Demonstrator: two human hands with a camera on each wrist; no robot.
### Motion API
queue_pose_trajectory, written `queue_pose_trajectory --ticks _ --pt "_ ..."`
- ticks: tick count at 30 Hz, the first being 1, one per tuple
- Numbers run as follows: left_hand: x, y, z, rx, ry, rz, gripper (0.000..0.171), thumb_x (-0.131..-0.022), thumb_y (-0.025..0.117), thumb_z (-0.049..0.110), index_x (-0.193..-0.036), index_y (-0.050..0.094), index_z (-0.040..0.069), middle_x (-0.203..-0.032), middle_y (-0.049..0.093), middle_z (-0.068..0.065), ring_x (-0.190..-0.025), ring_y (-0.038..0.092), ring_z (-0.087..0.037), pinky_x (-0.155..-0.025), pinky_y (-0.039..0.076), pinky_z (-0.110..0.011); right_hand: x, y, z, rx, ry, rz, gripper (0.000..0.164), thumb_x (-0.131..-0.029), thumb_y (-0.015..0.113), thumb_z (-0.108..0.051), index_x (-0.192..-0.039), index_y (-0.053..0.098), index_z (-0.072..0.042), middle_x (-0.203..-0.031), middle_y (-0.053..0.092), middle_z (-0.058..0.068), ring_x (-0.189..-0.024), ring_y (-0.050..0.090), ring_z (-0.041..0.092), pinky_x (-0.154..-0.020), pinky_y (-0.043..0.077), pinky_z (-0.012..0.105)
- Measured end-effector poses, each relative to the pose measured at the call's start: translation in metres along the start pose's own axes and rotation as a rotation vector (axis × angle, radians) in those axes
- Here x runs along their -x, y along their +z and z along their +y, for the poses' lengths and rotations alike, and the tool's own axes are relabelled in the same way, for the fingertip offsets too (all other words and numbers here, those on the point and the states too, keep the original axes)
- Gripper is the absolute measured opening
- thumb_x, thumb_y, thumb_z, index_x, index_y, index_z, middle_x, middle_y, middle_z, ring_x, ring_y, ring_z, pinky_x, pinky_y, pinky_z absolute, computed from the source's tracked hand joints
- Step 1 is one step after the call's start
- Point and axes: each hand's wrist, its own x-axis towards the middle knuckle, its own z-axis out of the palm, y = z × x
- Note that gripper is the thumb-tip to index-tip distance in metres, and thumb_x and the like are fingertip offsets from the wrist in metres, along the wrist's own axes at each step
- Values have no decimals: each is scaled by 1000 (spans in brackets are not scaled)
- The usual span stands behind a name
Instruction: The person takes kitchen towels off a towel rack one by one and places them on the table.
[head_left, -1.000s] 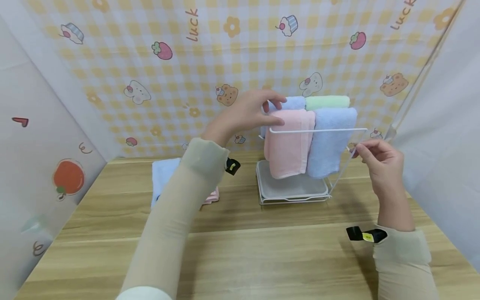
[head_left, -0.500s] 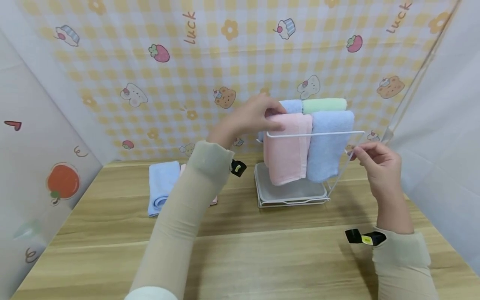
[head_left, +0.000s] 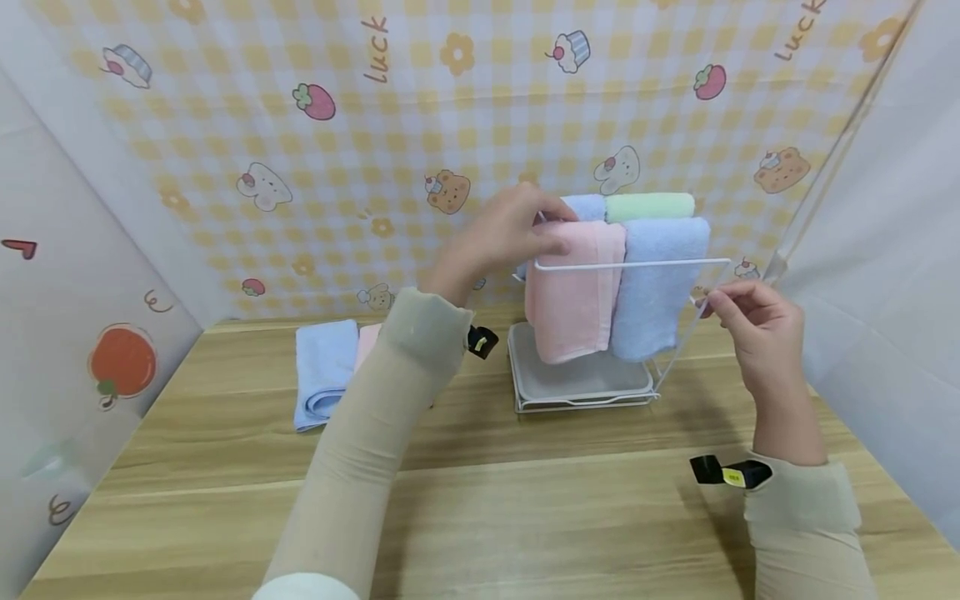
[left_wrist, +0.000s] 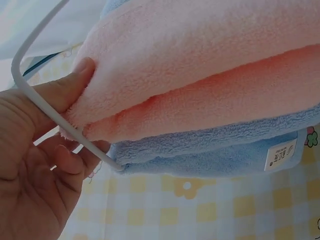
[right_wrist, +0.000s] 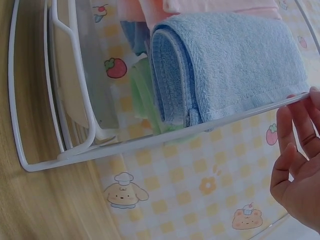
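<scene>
A white wire towel rack stands on the table with folded towels draped over its bars. In front hang a pink towel and a blue towel; behind them show another blue towel and a green towel. My left hand pinches the pink towel at its upper left edge, its thumb on the near face and its fingers partly hidden behind the rack's wire. At the rack's right side, my right hand pinches the slanting side wire between thumb and fingers.
A grey tray sits in the rack's base. On the table's left lie a folded blue towel and a pink cloth, the latter mostly hidden by my left sleeve. A checked curtain hangs right behind the rack.
My left hand has come down and closed its thumb and fingers onto the pink towel's upper left edge. The right hand keeps its hold on the rack; the view has shifted slightly.
</scene>
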Motion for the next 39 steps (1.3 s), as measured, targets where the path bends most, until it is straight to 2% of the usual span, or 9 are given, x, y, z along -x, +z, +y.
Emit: queue_pose_trajectory --ticks 6,17,24,30,39 --pt "4 5 0 28 10 96 28 -87 78 23 -114 76 16 -113 73 2 -99 54 -12 -87 47 -25 0 -1 1 -13 16 12 15 -90 58 16 -88 69 7 -80 75 4 -71 68 13 -62 44 16" --pt "4 7 0 11 40 104 26 -90 74 20 -116 75 14 -119 73 2 -111 60 -12 -97 47 -25 0 1 1 -20 35 41 13 -90 58 16 -88 69 8 -77 75 5 -72 69 13 -62 44 16" --pt "6 10 -1 -20 97 182 27 -91 73 25 -116 74 16 -120 73 3 -116 62 -14 -101 46 -27 0 -1 1 -24 35 44 13 -91 58 15 -88 69 8 -77 75 5 -72 67 13 -62 43 17" --pt "9 13 0 -13 147 257 26 -91 73 24 -115 75 13 -120 72 -1 -118 63 -15 -103 45 -26 -1 -1 2 -40 29 39 14 -90 58 16 -87 69 8 -78 75 5 -71 67 13 -61 44 17" --pt "7 12 5 38 201 336 27 -89 75 21 -114 74 9 -117 73 -4 -114 64 -15 -97 47 -19 -1 -1 5 -91 -29 17 12 -86 58 23 -88 67 14 -81 74 9 -73 68 16 -63 51 18"
